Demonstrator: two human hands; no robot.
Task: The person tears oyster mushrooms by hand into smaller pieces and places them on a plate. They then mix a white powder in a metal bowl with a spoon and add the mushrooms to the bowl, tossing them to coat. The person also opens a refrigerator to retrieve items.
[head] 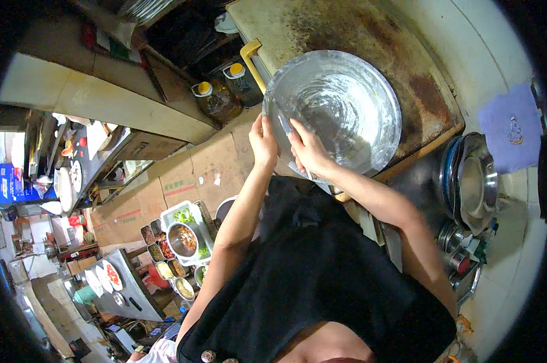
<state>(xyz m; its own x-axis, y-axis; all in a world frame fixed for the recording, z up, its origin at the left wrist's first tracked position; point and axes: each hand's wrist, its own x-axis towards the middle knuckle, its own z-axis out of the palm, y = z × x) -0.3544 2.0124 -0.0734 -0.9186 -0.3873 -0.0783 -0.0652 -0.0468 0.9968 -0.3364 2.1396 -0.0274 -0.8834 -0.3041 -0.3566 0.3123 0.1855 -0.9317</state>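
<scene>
A large round metal basin (346, 109) is before me, its inside streaked with a whitish residue. It rests at the edge of a stained, pale appliance top (337, 27), tilted a little towards me. My left hand (262, 144) holds the basin's near left rim, with the fingers along its outside. Over the basin's near side, my right hand (307, 149) grips a thin, flat metal tool (283, 121) that lies close to the inner wall. The fingers cover much of this tool, so its exact kind cannot be told.
A yellow handle (251, 56) juts from the appliance's left side. Two large oil bottles (216, 97) stand beyond it. Flattened cardboard (175, 186) covers the floor. At left are food containers (182, 240) and a table with plates (132, 290); stacked metal basins (475, 186) lean at right.
</scene>
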